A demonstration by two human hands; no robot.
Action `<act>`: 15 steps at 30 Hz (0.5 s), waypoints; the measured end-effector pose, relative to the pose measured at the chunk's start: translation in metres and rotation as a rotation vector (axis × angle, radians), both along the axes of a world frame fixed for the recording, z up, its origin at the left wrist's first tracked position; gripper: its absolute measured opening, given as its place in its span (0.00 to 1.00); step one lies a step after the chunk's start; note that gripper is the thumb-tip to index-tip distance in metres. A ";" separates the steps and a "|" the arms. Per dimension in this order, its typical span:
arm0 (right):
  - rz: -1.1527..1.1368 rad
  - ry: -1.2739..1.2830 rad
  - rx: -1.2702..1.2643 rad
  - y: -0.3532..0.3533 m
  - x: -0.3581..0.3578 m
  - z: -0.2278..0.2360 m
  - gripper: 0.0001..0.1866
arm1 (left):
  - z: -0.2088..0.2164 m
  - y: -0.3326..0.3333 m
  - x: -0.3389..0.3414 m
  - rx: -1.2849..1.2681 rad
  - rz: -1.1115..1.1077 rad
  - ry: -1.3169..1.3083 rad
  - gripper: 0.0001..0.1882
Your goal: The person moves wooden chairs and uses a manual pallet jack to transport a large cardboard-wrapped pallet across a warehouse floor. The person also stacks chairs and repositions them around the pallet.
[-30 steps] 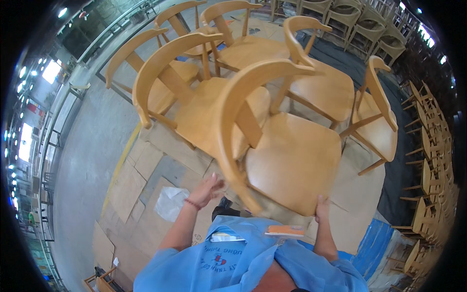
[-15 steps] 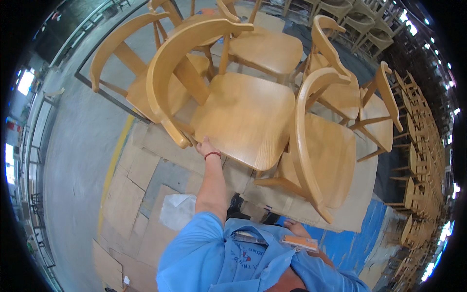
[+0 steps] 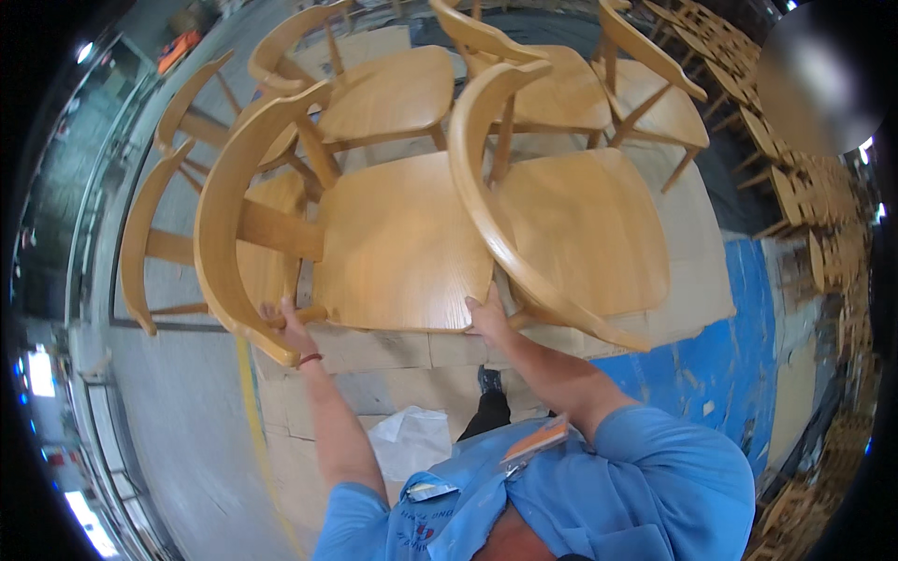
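A light wooden chair with a curved backrest stands in front of me, its back toward my left. My left hand closes around the lower frame beside the seat, just under the backrest's near end. At the seat's near right corner, my right hand grips the edge, thumb on top and the other fingers partly hidden below. A second wooden chair stands close on the right. Its curved backrest passes near my right hand and overlaps the first seat's edge in this view.
More wooden chairs surround these two, among them one at the left and one behind. Cardboard sheets and a blue sheet cover the floor. White plastic lies near my foot. Rows of chair frames fill the right side.
My right hand has come up from beside my body to the seat's right corner. My left hand has shifted from the seat's edge to the frame beside the backrest. The view has turned.
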State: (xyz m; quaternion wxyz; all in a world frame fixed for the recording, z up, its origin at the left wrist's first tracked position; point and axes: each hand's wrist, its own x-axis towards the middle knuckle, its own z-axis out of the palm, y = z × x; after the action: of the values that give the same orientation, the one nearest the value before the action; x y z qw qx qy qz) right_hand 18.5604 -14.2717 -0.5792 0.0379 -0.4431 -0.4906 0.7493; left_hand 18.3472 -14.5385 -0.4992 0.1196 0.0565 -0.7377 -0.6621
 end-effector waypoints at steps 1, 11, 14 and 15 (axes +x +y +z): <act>0.004 0.002 -0.049 -0.004 -0.003 0.006 0.36 | 0.011 -0.024 -0.008 -0.132 -0.084 0.047 0.24; 0.337 -0.116 0.212 0.031 0.023 -0.048 0.22 | 0.033 0.025 0.010 -0.025 -0.254 -0.155 0.25; 0.646 0.001 0.549 0.020 0.070 -0.032 0.16 | 0.004 0.016 0.061 -0.363 -0.300 -0.267 0.31; 0.870 0.014 0.696 0.012 0.088 -0.011 0.15 | -0.017 -0.004 0.083 -0.389 -0.240 -0.355 0.29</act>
State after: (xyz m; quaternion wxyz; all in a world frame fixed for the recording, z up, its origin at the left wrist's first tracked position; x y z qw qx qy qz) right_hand 18.6483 -14.2599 -0.5898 -0.1274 -0.1560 -0.8466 0.4927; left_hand 18.4306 -14.5427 -0.5166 -0.0819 0.0599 -0.8616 -0.4973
